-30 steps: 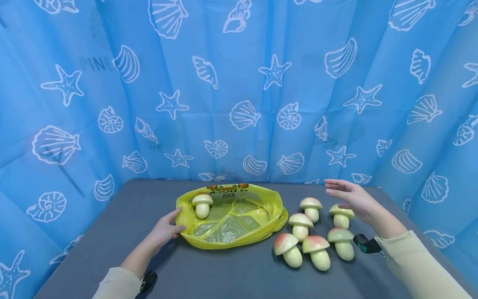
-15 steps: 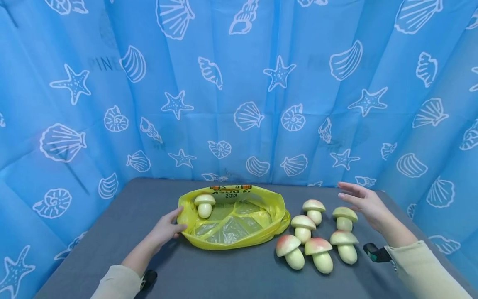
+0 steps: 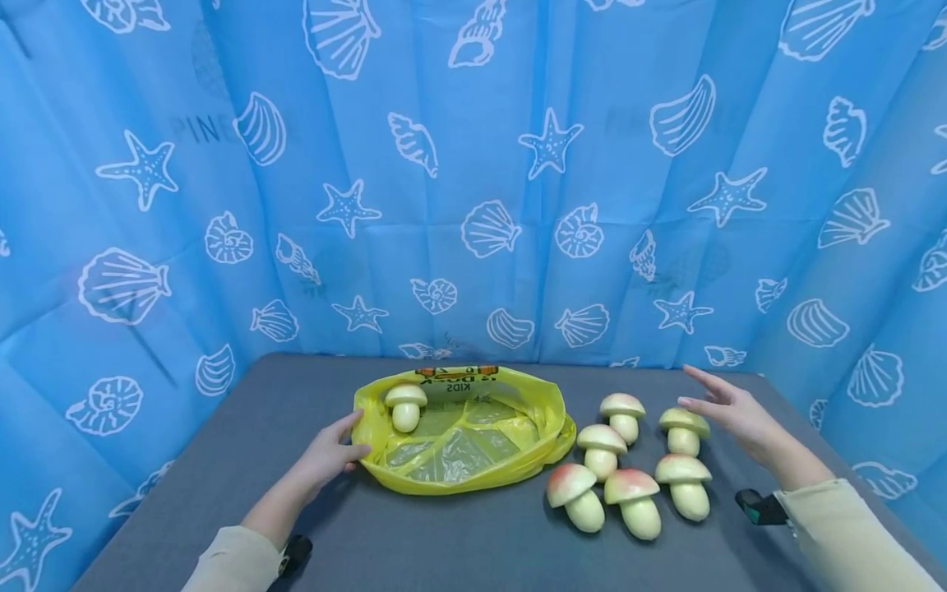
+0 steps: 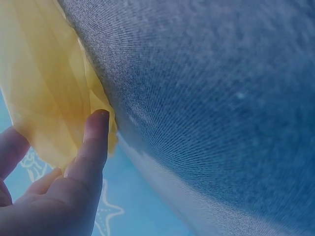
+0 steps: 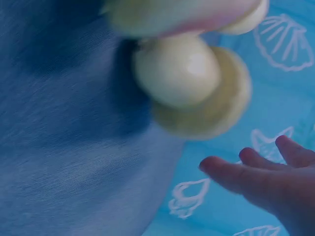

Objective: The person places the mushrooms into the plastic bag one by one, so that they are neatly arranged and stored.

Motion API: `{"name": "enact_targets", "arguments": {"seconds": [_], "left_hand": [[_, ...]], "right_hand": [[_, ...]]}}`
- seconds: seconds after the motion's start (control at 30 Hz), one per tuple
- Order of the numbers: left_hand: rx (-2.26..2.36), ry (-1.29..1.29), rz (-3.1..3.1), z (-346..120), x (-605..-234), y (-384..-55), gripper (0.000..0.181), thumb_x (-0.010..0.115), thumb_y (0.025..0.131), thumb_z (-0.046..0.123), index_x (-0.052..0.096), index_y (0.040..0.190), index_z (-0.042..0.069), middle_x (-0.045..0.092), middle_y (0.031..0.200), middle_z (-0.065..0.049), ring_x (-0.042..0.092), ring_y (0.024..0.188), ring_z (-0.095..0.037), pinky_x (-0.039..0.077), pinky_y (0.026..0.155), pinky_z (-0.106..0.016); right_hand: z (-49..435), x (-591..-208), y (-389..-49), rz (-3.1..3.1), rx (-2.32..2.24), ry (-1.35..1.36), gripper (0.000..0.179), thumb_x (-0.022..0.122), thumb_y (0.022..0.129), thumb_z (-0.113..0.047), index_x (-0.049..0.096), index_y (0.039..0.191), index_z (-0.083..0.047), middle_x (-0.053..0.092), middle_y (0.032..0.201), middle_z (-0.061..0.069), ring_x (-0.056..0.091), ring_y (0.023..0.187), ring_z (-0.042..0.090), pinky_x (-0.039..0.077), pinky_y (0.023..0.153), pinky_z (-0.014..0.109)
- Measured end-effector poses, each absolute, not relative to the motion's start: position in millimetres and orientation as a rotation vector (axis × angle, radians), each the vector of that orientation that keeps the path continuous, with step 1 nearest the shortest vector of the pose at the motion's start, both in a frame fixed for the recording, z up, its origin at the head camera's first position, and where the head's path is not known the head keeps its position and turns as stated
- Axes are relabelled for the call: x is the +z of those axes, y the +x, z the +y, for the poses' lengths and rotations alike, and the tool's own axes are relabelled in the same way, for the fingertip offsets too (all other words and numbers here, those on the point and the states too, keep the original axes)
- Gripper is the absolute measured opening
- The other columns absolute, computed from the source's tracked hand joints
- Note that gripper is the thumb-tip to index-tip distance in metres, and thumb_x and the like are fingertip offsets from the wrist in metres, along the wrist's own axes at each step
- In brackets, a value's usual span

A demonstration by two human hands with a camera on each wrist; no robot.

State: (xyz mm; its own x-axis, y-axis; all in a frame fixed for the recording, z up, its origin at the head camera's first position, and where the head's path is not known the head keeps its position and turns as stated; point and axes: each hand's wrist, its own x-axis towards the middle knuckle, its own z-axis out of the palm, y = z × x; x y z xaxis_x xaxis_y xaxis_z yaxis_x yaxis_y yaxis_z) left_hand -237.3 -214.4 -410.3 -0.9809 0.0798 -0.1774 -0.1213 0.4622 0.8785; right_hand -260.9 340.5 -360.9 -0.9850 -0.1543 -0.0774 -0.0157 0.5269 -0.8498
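A person's left hand (image 3: pixel 325 455) pinches the left rim of a crinkled, translucent yellow plastic bag (image 3: pixel 459 483), thumb on one side of the film and fingers on the other, while the right hand (image 3: pixel 740 418) hovers with fingers extended, grasping nothing, near a smooth mushroom with a pale green cap and cream stem (image 3: pixel 684 434) but apart from it. The bag lies open-mouthed on a table covered in grey fabric (image 3: pixel 459 543), mirrored "KIDS" lettering on its far wall. Inside, at the left rear, sits one pale cream mushroom with a rounded cap (image 3: pixel 405 403), cap uppermost. Six mushrooms in all are grouped to the bag's right, among them a glossy red-blushed mushroom (image 3: pixel 576 498) and, just beside it, its red-blushed neighbor (image 3: pixel 633 501). Behind the table hangs a blue curtain (image 3: pixel 444 90) printed with white starfish and seashells.
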Motion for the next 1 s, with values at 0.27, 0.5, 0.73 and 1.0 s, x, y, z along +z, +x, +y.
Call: {"name": "enact_targets", "arguments": {"seconds": [0.27, 0.5, 0.73, 1.0], "left_hand": [[1.551, -0.048, 2.5, -215, -411, -236, 0.067, 0.058, 0.096, 0.009, 0.023, 0.153, -0.001, 0.019, 0.154, -0.03, 0.023, 0.139, -0.047, 0.05, 0.089, -0.044], [1.558, -0.043, 2.49, -216, -411, -237, 0.067, 0.057, 0.097, 0.009, 0.022, 0.153, -0.001, 0.02, 0.154, -0.03, 0.023, 0.139, -0.046, 0.05, 0.089, -0.044], [1.547, -0.028, 2.508, -214, -413, -238, 0.066, 0.057, 0.097, 0.009, 0.023, 0.152, -0.003, 0.02, 0.154, -0.03, 0.023, 0.139, -0.047, 0.05, 0.089, -0.044], [1.534, -0.037, 2.518, -214, -413, -239, 0.067, 0.057, 0.097, 0.01, 0.022, 0.152, -0.002, 0.019, 0.154, -0.031, 0.023, 0.139, -0.048, 0.05, 0.088, -0.045]], "right_hand": [[354, -377, -265, 2.563, -1.406, -0.151, 0.088, 0.056, 0.1, -0.027, -0.01, 0.154, -0.007, -0.009, 0.154, 0.035, 0.0, 0.134, 0.063, 0.02, 0.089, 0.081], [361, -389, -270, 2.535, -1.293, -0.113, 0.091, 0.057, 0.099, -0.027, -0.013, 0.152, -0.003, -0.006, 0.151, 0.04, -0.001, 0.132, 0.065, 0.019, 0.089, 0.082], [366, -393, -275, 2.459, -1.287, -0.063, 0.095, 0.059, 0.097, -0.03, -0.015, 0.151, -0.002, -0.008, 0.147, 0.044, -0.002, 0.131, 0.066, 0.021, 0.087, 0.084], [369, -395, -276, 2.438, -1.303, -0.058, 0.09, 0.059, 0.098, -0.028, -0.007, 0.153, -0.001, -0.005, 0.147, 0.044, 0.001, 0.131, 0.065, 0.026, 0.089, 0.08]]}}
